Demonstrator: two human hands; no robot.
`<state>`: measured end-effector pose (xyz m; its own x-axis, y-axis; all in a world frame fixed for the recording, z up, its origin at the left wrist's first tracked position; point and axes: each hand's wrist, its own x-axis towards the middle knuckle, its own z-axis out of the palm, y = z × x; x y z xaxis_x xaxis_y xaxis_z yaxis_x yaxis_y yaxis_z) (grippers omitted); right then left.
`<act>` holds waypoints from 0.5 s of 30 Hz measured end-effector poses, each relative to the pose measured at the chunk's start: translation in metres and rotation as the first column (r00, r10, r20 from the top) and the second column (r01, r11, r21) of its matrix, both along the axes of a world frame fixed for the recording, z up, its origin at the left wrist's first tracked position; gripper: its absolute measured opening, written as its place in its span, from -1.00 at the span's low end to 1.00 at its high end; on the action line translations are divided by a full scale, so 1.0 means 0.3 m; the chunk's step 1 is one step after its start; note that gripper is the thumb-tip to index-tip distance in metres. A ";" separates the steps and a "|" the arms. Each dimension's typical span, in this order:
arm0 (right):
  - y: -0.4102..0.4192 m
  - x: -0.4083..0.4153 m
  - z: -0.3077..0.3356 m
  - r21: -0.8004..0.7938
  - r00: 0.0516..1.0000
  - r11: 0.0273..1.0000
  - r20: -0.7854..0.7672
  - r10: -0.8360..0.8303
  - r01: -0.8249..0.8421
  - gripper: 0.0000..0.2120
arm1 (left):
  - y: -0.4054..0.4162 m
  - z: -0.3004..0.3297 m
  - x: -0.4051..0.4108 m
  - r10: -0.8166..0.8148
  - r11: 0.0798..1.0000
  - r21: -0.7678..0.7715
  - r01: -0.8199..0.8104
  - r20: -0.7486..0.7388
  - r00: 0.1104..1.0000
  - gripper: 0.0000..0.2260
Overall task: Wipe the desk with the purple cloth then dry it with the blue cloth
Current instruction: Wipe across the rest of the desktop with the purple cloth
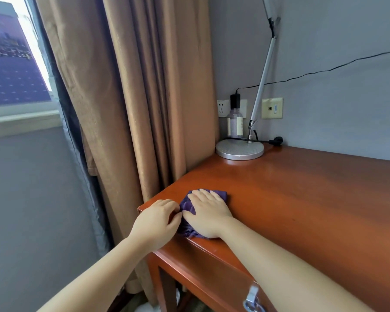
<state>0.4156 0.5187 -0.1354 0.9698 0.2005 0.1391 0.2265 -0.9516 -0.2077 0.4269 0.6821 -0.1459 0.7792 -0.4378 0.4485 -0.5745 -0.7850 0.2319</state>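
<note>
The purple cloth (187, 204) lies bunched on the near left corner of the red-brown wooden desk (313, 194). My right hand (206, 213) lies flat on top of it, fingers straight and pointing away, pressing it down. My left hand (158, 221) sits at the desk's left edge, right beside the cloth, its fingers curled against the cloth's left side; whether they pinch the fabric cannot be told. No blue cloth is in view.
A desk lamp with a round silver base (239, 149) stands at the back left corner, a clear bottle (234, 124) behind it. Wall sockets (223, 108) and a black cable (324, 72) are on the wall. Brown curtains (144, 97) hang left of the desk. A drawer handle (253, 298) shows below.
</note>
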 end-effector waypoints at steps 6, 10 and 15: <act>0.018 0.148 0.008 0.014 0.999 0.999 0.000 0.038 -0.038 -0.44 | 0.009 0.003 0.109 0.136 0.991 0.015 -0.136 -0.039 0.990 -0.92; 0.021 0.258 0.012 -0.004 0.999 0.999 0.004 0.051 -0.051 -0.46 | 0.007 0.005 0.200 0.194 0.981 0.037 -0.193 -0.049 0.980 -0.87; 0.028 0.341 0.013 -0.009 0.999 0.999 0.007 0.033 -0.033 -0.47 | -0.016 -0.002 0.275 0.256 0.966 0.051 -0.255 -0.018 0.966 -0.82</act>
